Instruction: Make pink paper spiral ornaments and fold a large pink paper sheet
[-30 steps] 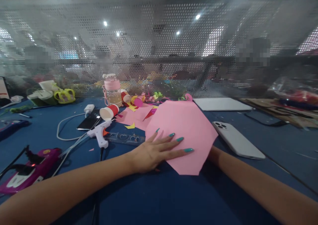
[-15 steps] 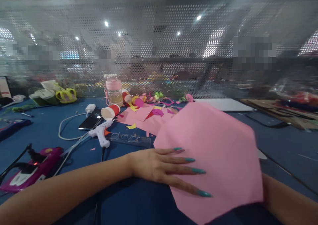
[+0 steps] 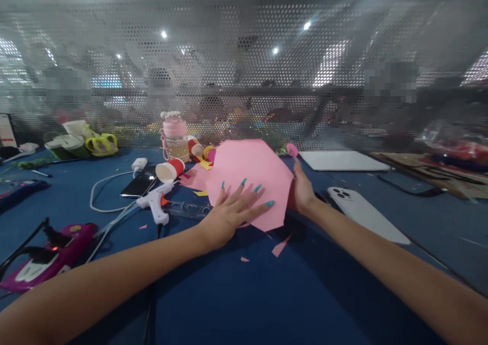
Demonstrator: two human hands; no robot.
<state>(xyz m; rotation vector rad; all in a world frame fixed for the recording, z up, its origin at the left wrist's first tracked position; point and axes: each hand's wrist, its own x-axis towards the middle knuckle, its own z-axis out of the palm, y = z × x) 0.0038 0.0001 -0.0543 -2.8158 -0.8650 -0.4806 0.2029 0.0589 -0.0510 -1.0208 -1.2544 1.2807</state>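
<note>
In the head view, a sheet of pink paper (image 3: 247,164) with angled corners was found between the person's two hands, its near face tilted toward the camera, above the blue tabletop (image 3: 229,304). The left hand (image 3: 223,222) lay over the lower left part of the sheet, four fingers spread and extended across its face, teal nails pointing up and to the right. The left thumb was out of sight, so whether that hand pinched the sheet or merely pressed on it could not be determined. The right hand (image 3: 305,190) stood upright against the right edge, partly behind the sheet; its remaining fingers were hidden, and whether they clasped the paper could not be determined. Most of the sheet extended above and beyond the left fingertips, with its lower corner projecting between the two wrists. On the near side lay a pointed pink scrap (image 3: 281,247) and a smaller pink scrap (image 3: 244,259). To the left were noted a white glue gun (image 3: 155,202), a transparent stencil ruler (image 3: 186,209) partly covered, and a red-and-white paper cup (image 3: 176,168) on its side. A white smartphone (image 3: 364,214) lay camera side up, just beside the right forearm.
</note>
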